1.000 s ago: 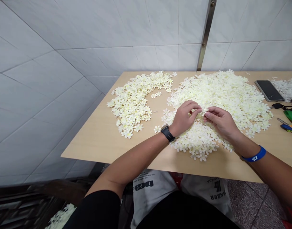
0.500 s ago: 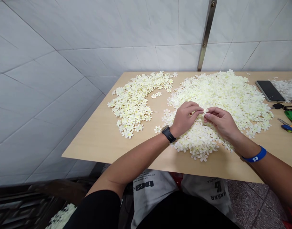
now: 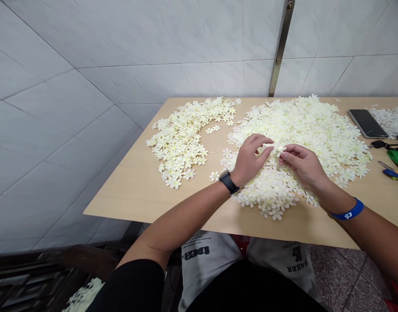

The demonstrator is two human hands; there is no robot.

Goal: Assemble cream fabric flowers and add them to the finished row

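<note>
Pinched between the thumb and fingers of my right hand [image 3: 301, 164] is a small white artificial flower [image 3: 279, 149]. My left hand [image 3: 252, 158] is just left of it, thumb and forefinger apart, with nothing visible between them. Both hands are over a large heap of pale cream artificial flowers [image 3: 302, 121] that spreads across the right half of the table [image 3: 127, 190]. A smaller curved pile of similar flowers [image 3: 182, 138] lies to the left, with a few loose ones beside it.
At the right are a phone [image 3: 367, 123], a pile of small white pieces [image 3: 392, 121] and scissors with coloured handles [image 3: 396, 174]. A tiled wall [image 3: 211, 34] with a metal strip [image 3: 281, 47] stands behind the table. More flowers [image 3: 85, 297] show low at the left.
My left thumb and forefinger have parted and drawn slightly left, away from the flower. The right hand keeps its pinch on the flower in nearly the same place.
</note>
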